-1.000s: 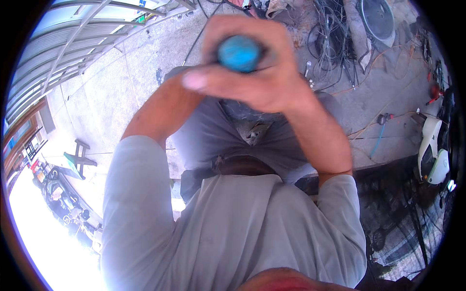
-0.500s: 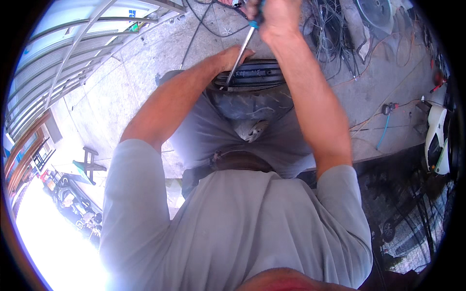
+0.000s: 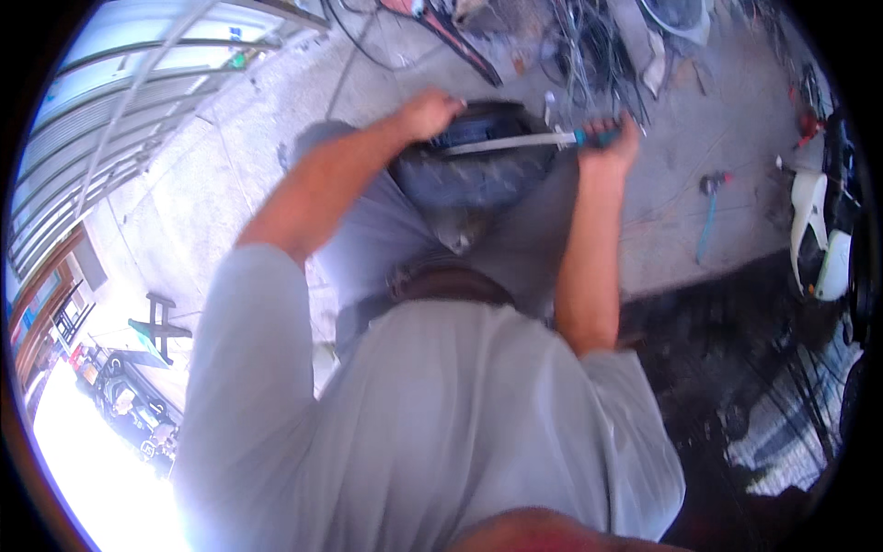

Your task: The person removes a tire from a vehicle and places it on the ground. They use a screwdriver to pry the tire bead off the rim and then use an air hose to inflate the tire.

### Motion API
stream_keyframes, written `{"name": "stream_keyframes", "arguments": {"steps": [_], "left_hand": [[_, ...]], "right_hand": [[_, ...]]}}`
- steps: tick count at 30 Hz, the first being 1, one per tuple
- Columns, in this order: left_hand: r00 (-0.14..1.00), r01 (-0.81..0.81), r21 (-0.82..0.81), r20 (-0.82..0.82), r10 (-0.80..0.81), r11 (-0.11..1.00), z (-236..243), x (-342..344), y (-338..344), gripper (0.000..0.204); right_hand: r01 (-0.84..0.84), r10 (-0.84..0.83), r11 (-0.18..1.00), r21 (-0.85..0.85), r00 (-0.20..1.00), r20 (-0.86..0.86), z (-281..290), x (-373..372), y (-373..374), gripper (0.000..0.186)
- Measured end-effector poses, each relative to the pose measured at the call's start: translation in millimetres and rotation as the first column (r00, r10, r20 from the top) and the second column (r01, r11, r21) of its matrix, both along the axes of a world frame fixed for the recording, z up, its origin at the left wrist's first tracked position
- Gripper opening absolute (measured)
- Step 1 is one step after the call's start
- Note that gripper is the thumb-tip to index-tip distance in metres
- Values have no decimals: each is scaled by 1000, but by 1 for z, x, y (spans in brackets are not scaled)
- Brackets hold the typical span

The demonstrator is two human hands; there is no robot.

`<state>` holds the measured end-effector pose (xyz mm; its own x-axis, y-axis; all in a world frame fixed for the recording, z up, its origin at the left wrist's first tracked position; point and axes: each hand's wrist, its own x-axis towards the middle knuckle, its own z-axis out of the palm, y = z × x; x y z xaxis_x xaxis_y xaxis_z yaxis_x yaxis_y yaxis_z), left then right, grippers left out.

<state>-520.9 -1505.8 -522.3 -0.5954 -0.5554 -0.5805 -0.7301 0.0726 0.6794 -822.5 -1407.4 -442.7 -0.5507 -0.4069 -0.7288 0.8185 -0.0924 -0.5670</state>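
A black tyre (image 3: 474,187) with a chunky tread stands between my knees, its dark inner side (image 3: 487,127) facing away from me. My left hand (image 3: 430,114) is closed at the tyre's upper left edge; its fingertips are partly hidden. In my right hand (image 3: 611,147), right of the tyre, is a long screwdriver (image 3: 524,143) with a teal and black handle. Its metal shaft lies almost level across the tyre, pointing left. The tip is blurred against the dark tyre, so I cannot tell whether it touches.
Tangled cables (image 3: 589,55) lie on the concrete floor beyond the tyre, near a long red and black part (image 3: 446,37). White panels (image 3: 809,230) stand at the far right. A small tool with a blue strip (image 3: 706,216) lies on the right. A metal-barred gate (image 3: 120,110) runs along the left.
My right hand has swung down and to the right with the screwdriver, whose shaft has gone from steep to nearly level. My left hand stays at the tyre's left edge. The view has shifted slightly.
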Motion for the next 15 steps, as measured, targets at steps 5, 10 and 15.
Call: {"name": "stream_keyframes", "arguments": {"steps": [5, 10, 15], "left_hand": [[999, 38, -10, 0, -38, 999, 23, -2, -8, 63], [998, 38, -247, -45, -51, 968, 10, 25, -19, 59], [1000, -9, -414, 9, 14, 910, 60, -28, 1, 58]], "right_hand": [[-44, 45, 999, 8, 987, -154, 68, 23, -19, 23], [-510, -11, 760, -402, 609, -793, 245, -39, 39, 30], [-960, 191, 217, -179, 221, -956, 263, -6, 39, 21]]}}
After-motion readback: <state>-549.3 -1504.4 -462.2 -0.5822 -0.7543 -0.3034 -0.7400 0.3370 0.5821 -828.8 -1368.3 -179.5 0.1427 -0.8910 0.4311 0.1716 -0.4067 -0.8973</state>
